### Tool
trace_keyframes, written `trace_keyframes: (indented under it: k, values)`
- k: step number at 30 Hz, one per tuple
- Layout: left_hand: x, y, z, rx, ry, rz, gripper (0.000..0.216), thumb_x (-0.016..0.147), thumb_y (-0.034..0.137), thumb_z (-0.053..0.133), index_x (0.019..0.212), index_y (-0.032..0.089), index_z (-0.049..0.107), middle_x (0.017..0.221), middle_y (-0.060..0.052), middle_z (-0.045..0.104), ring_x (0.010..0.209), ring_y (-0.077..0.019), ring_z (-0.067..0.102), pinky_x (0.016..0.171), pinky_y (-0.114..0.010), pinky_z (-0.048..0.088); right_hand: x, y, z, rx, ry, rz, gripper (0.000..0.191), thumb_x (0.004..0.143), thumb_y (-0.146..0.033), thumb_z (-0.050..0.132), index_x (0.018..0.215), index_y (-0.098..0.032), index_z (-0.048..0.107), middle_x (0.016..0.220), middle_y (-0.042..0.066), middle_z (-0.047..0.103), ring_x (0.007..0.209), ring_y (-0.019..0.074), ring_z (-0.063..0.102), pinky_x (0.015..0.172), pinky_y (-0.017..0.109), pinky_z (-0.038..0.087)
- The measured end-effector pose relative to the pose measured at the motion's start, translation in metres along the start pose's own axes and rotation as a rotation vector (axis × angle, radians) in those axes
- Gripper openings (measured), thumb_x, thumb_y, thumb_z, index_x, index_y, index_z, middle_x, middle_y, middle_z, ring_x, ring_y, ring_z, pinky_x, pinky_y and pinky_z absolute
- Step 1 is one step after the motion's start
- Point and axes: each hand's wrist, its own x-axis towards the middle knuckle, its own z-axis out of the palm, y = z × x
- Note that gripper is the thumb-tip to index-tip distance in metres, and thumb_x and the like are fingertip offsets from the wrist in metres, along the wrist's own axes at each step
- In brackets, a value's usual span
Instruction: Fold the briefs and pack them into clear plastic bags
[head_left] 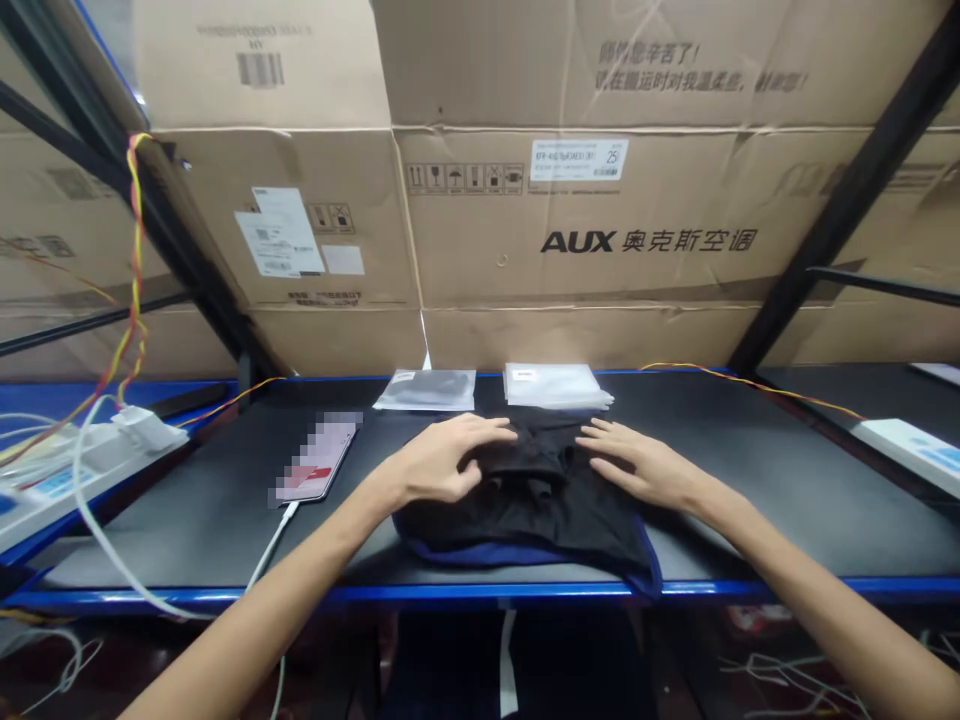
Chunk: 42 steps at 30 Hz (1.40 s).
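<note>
A black garment or cloth (525,520) with a dark blue edge lies rumpled on the table, its right front corner reaching the blue front rim. My left hand (450,455) rests on its left side, fingers stretched to the right and thumb apart. On the right side of the cloth, my right hand (637,462) lies with its fingers spread toward the middle. Nothing shows in either hand. Just behind the cloth are a flat plastic packet (427,388) with dark contents and a stack of clear plastic bags (556,385).
A phone (322,460) on a white charging cable lies at the left. Power strips (82,470) with plugs and wires stand at both sides. Cardboard sheets (480,270) wall off the back between black metal posts (840,190). Loose cables hang below the table.
</note>
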Motion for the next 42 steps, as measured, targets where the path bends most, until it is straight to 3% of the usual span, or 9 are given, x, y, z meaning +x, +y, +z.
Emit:
trace_keyframes:
  k: [4, 11, 15, 18, 24, 27, 32, 38, 42]
  values:
    - [0.004, -0.013, 0.008, 0.112, -0.076, 0.092, 0.083, 0.067, 0.001, 0.052, 0.143, 0.032, 0.045, 0.155, 0.000, 0.038, 0.142, -0.0268, 0.034, 0.114, -0.044, 0.035, -0.011, 0.002, 0.001, -0.006, -0.046, 0.026, 0.048, 0.097, -0.045, 0.043, 0.140, -0.026, 0.052, 0.147, 0.003, 0.048, 0.143, 0.0264, 0.031, 0.118, 0.051, 0.029]
    - [0.018, -0.009, 0.024, 0.250, -0.044, 0.101, 0.053, 0.075, 0.004, 0.057, 0.125, 0.022, 0.060, 0.127, -0.006, 0.064, 0.111, -0.0232, 0.060, 0.095, -0.035, 0.049, -0.012, 0.004, 0.006, 0.064, -0.036, 0.035, 0.047, 0.097, -0.047, 0.043, 0.140, -0.028, 0.053, 0.147, 0.001, 0.048, 0.144, 0.0257, 0.029, 0.118, 0.050, 0.029]
    - [0.033, 0.009, 0.024, 0.270, 0.077, -0.021, 0.031, 0.082, 0.024, 0.065, 0.113, 0.019, 0.062, 0.104, -0.006, 0.068, 0.094, -0.0234, 0.063, 0.081, -0.033, 0.052, -0.012, 0.005, 0.008, 0.080, -0.015, 0.039, 0.047, 0.097, -0.046, 0.043, 0.138, -0.026, 0.055, 0.147, 0.002, 0.048, 0.143, 0.0257, 0.031, 0.118, 0.048, 0.030]
    - [0.049, 0.031, 0.029, 0.292, 0.161, -0.114, 0.027, 0.083, 0.028, 0.064, 0.109, 0.019, 0.061, 0.102, -0.007, 0.065, 0.093, -0.0240, 0.062, 0.076, -0.032, 0.052, -0.012, 0.006, 0.009, 0.089, 0.029, 0.031, 0.045, 0.097, -0.045, 0.044, 0.136, -0.027, 0.056, 0.148, 0.002, 0.048, 0.142, 0.0252, 0.033, 0.117, 0.047, 0.032]
    - [0.073, 0.060, 0.057, 0.284, 0.060, -0.147, 0.021, 0.081, 0.023, 0.062, 0.101, 0.017, 0.061, 0.104, -0.010, 0.061, 0.091, -0.0252, 0.060, 0.064, -0.032, 0.053, -0.013, 0.011, 0.010, 0.157, 0.159, 0.103, 0.043, 0.098, -0.037, 0.040, 0.136, -0.025, 0.057, 0.142, 0.004, 0.054, 0.135, 0.0254, 0.046, 0.114, 0.048, 0.037]
    - [0.072, 0.061, 0.064, 0.229, 0.021, -0.113, 0.027, 0.080, 0.026, 0.063, 0.105, 0.017, 0.062, 0.105, -0.010, 0.060, 0.095, -0.0267, 0.058, 0.069, -0.034, 0.055, -0.013, 0.009, 0.008, 0.187, 0.210, 0.160, 0.042, 0.097, -0.037, 0.039, 0.131, -0.026, 0.061, 0.136, 0.004, 0.060, 0.130, 0.0262, 0.051, 0.112, 0.048, 0.040]
    - [0.059, 0.057, 0.060, 0.047, 0.111, -0.093, 0.046, 0.083, 0.041, 0.064, 0.124, 0.021, 0.058, 0.107, -0.007, 0.061, 0.094, -0.0244, 0.058, 0.084, -0.036, 0.054, -0.014, -0.008, 0.004, 0.205, 0.212, 0.142, 0.045, 0.096, -0.045, 0.041, 0.131, -0.024, 0.061, 0.139, 0.006, 0.058, 0.130, 0.0283, 0.051, 0.111, 0.048, 0.041]
    - [0.053, 0.054, 0.065, -0.082, 0.215, -0.170, 0.026, 0.089, 0.029, 0.058, 0.113, 0.023, 0.066, 0.109, -0.004, 0.064, 0.093, -0.0207, 0.062, 0.085, -0.033, 0.053, -0.015, -0.015, 0.006, 0.138, 0.126, 0.094, 0.049, 0.092, -0.048, 0.052, 0.134, -0.024, 0.057, 0.136, 0.008, 0.060, 0.124, 0.0305, 0.057, 0.106, 0.049, 0.047]
    - [0.052, 0.052, 0.062, -0.205, 0.304, -0.218, 0.019, 0.090, 0.023, 0.054, 0.104, 0.022, 0.067, 0.105, -0.003, 0.066, 0.090, -0.0184, 0.065, 0.080, -0.029, 0.053, -0.017, -0.007, 0.011, 0.105, 0.135, 0.059, 0.052, 0.091, -0.045, 0.054, 0.139, -0.023, 0.053, 0.143, 0.009, 0.054, 0.130, 0.0303, 0.051, 0.111, 0.050, 0.041]
